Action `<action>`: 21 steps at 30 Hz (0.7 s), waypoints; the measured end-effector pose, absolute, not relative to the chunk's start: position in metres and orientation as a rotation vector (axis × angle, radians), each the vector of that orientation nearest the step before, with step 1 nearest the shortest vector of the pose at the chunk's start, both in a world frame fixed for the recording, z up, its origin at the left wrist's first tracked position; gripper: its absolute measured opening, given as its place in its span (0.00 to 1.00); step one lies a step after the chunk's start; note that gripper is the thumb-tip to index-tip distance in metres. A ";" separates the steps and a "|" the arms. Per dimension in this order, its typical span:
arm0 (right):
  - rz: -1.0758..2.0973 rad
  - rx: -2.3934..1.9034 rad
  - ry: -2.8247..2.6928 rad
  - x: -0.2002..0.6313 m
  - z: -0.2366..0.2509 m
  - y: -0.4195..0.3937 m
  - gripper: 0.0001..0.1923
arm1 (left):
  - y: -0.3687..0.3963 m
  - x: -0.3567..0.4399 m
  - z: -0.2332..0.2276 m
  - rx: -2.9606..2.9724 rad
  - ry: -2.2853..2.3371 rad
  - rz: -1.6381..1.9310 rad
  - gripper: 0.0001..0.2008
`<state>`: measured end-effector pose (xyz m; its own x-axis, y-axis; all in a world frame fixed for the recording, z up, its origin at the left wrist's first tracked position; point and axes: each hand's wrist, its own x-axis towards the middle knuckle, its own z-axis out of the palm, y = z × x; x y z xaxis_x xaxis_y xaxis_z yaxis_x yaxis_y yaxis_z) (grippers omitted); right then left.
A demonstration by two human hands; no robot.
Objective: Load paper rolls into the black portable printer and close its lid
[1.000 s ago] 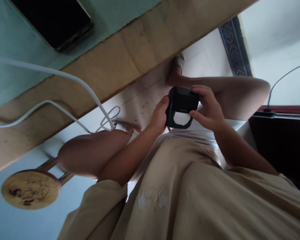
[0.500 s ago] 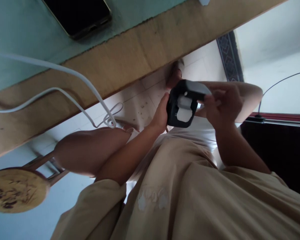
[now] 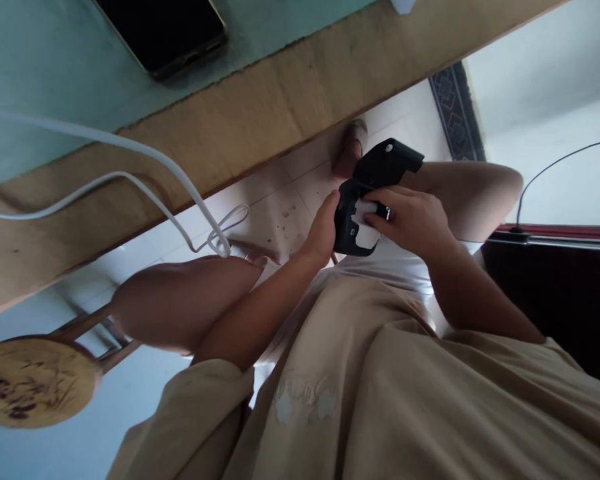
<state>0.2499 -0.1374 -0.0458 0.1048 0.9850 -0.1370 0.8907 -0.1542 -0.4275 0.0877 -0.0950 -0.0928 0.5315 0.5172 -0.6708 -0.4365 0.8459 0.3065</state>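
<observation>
My left hand (image 3: pixel 324 230) is closed on the side of a small black box-like device (image 3: pixel 346 243) held above my lap. Its black hinged lid (image 3: pixel 387 163) stands swung up, with a pale round button on it. Inside the body lies a white piece (image 3: pixel 366 235) that looks like a paper roll. From the other side, my right hand (image 3: pixel 413 217) reaches into the opening, thumb and fingertips pinching the white piece at its upper part. Those fingers hide some of the compartment.
Above the device runs a wooden table edge (image 3: pixel 280 100), with a dark phone (image 3: pixel 170 33) on the tabletop. A white cable (image 3: pixel 145 148) hangs over that edge. At lower left is a round wooden stool (image 3: pixel 35 380). My legs are beneath the device.
My right hand has left the lid and moved down into the compartment, onto the white piece. The lid has swung further back. My left hand keeps its hold.
</observation>
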 end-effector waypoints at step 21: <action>0.825 -1.577 -1.369 0.261 0.005 -0.079 0.21 | -0.087 0.091 -0.078 0.102 0.955 0.489 0.23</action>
